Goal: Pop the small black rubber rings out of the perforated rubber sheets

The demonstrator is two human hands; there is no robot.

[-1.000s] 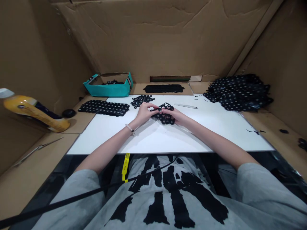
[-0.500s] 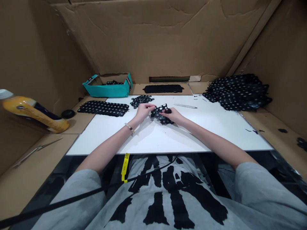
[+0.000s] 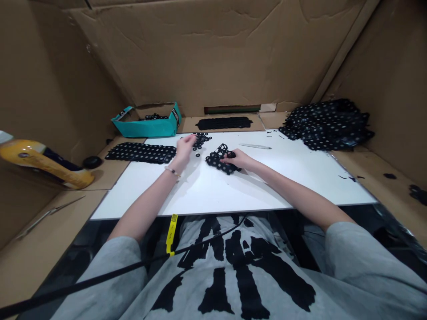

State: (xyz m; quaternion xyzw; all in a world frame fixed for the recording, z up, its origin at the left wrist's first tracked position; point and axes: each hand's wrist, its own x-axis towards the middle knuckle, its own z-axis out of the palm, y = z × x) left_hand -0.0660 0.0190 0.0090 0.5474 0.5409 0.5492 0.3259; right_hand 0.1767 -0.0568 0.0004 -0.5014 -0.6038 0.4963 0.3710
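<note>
My right hand (image 3: pixel 240 159) grips a black rubbery sheet (image 3: pixel 218 162) full of round holes, pinching its right part above the white board. A dark, rounded piece (image 3: pixel 231 154) shows at its fingers; I cannot make out what it is. Off to the left, my left hand (image 3: pixel 185 146) is apart from the sheet, beside a pile of small black rings (image 3: pixel 201 140) that it partly covers. Its fingers are bent together, and anything between them is too small to see. One loose ring (image 3: pixel 198 155) lies between that hand and the sheet.
Left of the pile lies a flat stack of holed sheets (image 3: pixel 140 152), behind it a teal box (image 3: pixel 147 128). A black stack (image 3: pixel 224 123) lies at the back, a pen-like tool (image 3: pixel 255 146) nearer. A heap of sheets (image 3: pixel 328 124), bottle (image 3: pixel 46 162) and tweezers (image 3: pixel 50 213) flank the board.
My left hand has left the sheet and moved left to the ring pile. A loose ring now shows on the board. My right hand keeps its hold on the sheet.
</note>
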